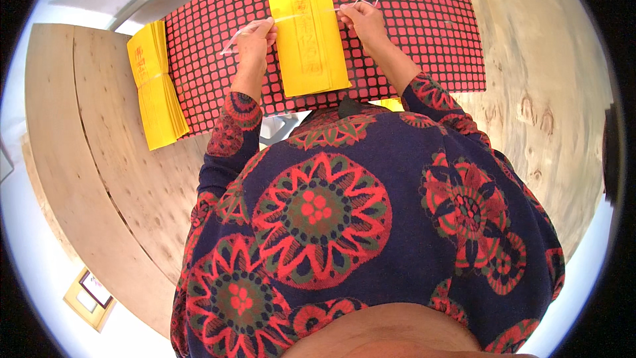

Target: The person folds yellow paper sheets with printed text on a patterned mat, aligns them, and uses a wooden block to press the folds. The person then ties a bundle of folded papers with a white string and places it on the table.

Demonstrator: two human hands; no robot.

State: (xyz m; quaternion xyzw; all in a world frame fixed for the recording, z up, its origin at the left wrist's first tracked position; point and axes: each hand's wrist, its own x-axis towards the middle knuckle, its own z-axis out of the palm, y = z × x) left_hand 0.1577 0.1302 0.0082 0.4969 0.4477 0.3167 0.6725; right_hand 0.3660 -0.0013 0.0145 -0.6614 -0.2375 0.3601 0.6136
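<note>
A long stack of yellow paper with red printed writing lies on a red-and-black checked cloth before me. A thin, pale, translucent strip of plastic string runs across the stack's middle. At the stack's left edge, my left hand pinches one end of the string between thumb and fingers, and a loose tail hangs past it. My right hand pinches the other end just off the right edge, its tail sticking up beyond the knuckles. Whether the string passes under the stack is hidden.
Another bundle of yellow paper, bound round its middle, lies at the cloth's left edge. Plywood boards extend at the left, with more plywood at the right. Some yellow material shows below the cloth's near edge. A metal rail curves behind the cloth.
</note>
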